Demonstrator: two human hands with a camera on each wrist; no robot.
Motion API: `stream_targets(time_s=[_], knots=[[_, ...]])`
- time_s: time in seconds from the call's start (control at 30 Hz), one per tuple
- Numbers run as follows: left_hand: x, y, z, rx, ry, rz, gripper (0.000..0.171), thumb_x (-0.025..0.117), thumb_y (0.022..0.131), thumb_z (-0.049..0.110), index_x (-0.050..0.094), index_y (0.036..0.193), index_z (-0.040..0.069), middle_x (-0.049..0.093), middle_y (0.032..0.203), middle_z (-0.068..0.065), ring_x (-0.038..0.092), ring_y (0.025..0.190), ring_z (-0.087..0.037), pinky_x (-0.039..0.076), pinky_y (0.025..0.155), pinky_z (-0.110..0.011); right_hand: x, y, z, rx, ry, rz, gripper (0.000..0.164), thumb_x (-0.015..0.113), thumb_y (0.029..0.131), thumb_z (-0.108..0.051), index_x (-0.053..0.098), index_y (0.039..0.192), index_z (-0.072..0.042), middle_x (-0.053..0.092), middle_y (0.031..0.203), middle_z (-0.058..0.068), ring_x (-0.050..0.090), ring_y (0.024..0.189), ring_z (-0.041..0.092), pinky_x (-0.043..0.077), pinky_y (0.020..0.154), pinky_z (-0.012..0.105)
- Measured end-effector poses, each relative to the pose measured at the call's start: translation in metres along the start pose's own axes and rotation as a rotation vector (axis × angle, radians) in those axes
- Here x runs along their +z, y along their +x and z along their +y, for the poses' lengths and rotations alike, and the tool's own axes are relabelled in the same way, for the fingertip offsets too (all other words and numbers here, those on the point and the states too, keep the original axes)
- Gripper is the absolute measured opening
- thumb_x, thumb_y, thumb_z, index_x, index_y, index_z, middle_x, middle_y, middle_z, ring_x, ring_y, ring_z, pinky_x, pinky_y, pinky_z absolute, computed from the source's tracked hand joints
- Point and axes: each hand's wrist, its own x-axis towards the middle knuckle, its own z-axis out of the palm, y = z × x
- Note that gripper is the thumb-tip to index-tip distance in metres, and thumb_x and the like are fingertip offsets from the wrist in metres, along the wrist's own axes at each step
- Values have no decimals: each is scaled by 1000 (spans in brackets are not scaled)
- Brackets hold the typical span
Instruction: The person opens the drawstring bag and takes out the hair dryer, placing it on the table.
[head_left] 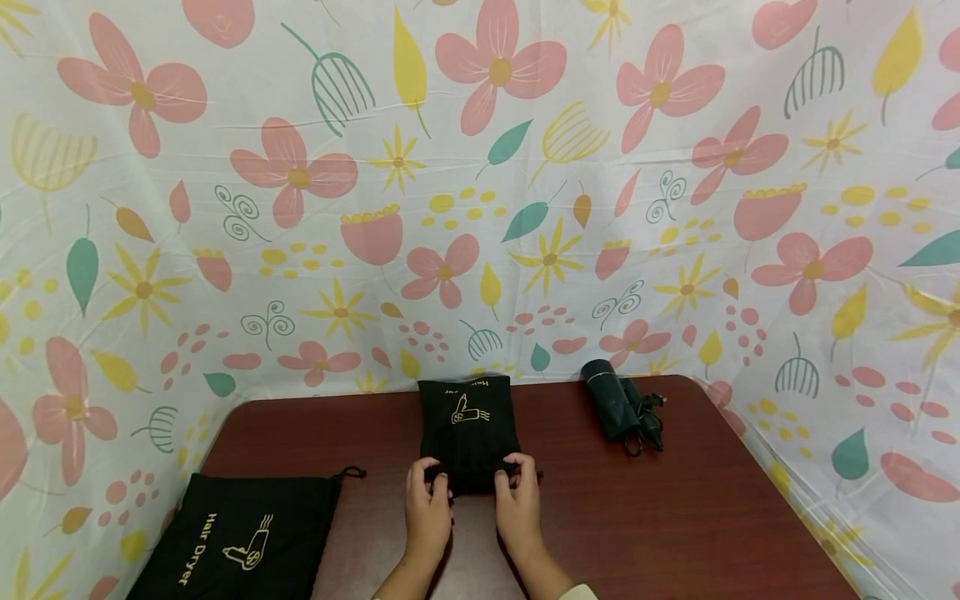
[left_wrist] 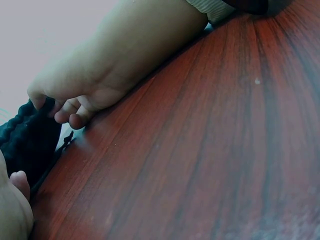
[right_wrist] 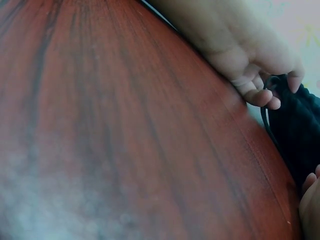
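Note:
A small black drawstring pouch (head_left: 471,437) lies near the middle of the table's far side, its gold "Hair Dryer" print upside down in the head view. At its near edge, my left hand (head_left: 429,518) pinches the gathered cloth of one corner between thumb and fingers. My right hand (head_left: 519,510) pinches the opposite corner the same way. Cord hangs beside the gathered mouth (right_wrist: 285,95) in the right wrist view. The left wrist view shows the right hand (left_wrist: 85,82) with the cloth between thumb and forefinger. What the pouch contains is hidden.
A larger black "Hair Dryer" drawstring bag (head_left: 292,533) lies flat at the table's left front. Toward the back right is a dark folded hair dryer (head_left: 609,402) with a bundled cord (head_left: 651,421). A flowered curtain (head_left: 480,208) hangs around the dark red table (head_left: 637,517).

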Motion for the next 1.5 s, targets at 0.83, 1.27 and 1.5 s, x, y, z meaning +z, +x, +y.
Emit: stream_targets(time_s=[0.83, 1.27, 1.5], knots=[[0, 1, -2, 2, 7, 11, 18, 59, 93, 4, 50, 108, 12, 51, 110, -12, 51, 44, -14, 49, 43, -28, -1, 1, 2, -5, 18, 6, 24, 63, 90, 0, 55, 109, -12, 50, 70, -1, 46, 54, 5, 41, 49, 21], [-2, 2, -1, 19, 0, 8, 22, 52, 95, 1, 53, 114, 11, 50, 109, -14, 53, 48, -14, 51, 45, -29, -1, 0, 2, -15, -11, 44, 26, 58, 91, 2, 57, 110, -16, 47, 77, 1, 45, 57, 7, 40, 53, 22], [-3, -2, 0, 10, 3, 20, 25, 50, 95, 0, 55, 114, 15, 50, 118, -12, 53, 47, -15, 53, 45, -29, -2, 1, 3, -21, -17, 55, 28, 56, 92, 3, 58, 113, -16, 46, 76, 0, 43, 57, 6, 40, 55, 23]])
